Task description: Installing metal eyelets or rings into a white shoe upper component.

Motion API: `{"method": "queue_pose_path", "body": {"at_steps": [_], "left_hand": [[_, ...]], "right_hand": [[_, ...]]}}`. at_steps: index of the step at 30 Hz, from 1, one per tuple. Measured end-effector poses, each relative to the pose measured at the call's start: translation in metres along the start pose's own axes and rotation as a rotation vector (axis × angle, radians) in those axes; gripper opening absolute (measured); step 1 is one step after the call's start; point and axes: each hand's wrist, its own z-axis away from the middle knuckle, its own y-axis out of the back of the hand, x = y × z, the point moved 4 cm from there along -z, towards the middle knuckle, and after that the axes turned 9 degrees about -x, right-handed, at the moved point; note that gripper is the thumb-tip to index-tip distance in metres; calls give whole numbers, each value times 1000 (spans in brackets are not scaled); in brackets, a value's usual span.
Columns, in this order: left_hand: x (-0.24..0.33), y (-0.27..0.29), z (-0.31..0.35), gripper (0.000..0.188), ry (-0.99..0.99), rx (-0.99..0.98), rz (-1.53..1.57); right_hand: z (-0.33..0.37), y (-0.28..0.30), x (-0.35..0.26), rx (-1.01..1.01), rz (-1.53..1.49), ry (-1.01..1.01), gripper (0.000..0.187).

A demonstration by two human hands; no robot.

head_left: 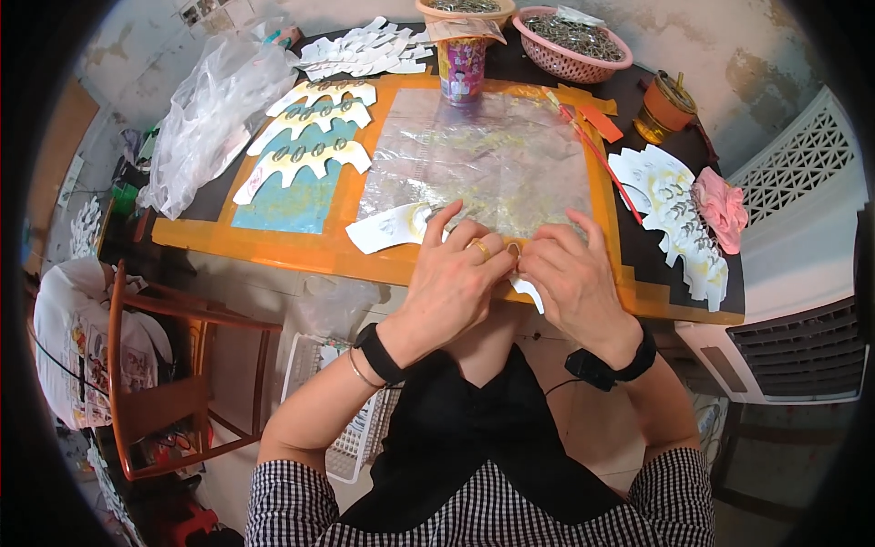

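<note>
A white scalloped cut-out piece lies at the near edge of the table, with yellowish glue on it. My left hand is closed over its middle, thumb and fingers pinched together. Close beside it, my right hand pinches at the same piece, whose far end shows below the fingers. A small metal loop peeks out between my fingertips; the rest is hidden. Finished-looking rows of similar scalloped pieces with metal loops lie on a blue sheet to the left.
Clear plastic film covers the table's middle, framed by orange tape. A paper cup, a pink basket of metal parts, a glue jar and a red brush stand or lie beyond. More looped pieces overlap at right.
</note>
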Motion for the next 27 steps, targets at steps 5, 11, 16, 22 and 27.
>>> {"method": "queue_pose_path", "body": {"at_steps": [5,11,16,22,27], "left_hand": [[0,1,9,19,-15,-18,1],[9,-1,25,48,-18,-118,-10],[5,-22,35,35,-108,56,-229],[7,-25,29,23,-64,184,-202],[7,-26,27,27,-40,212,-211]], "right_hand": [[14,-3,0,-28,27,-15,14],[31,6,-13,-72,-42,-106,47],[34,-4,-12,-119,92,-75,53],[35,-10,-12,-49,140,-42,44],[30,-8,-16,-17,133,-50,39]]}}
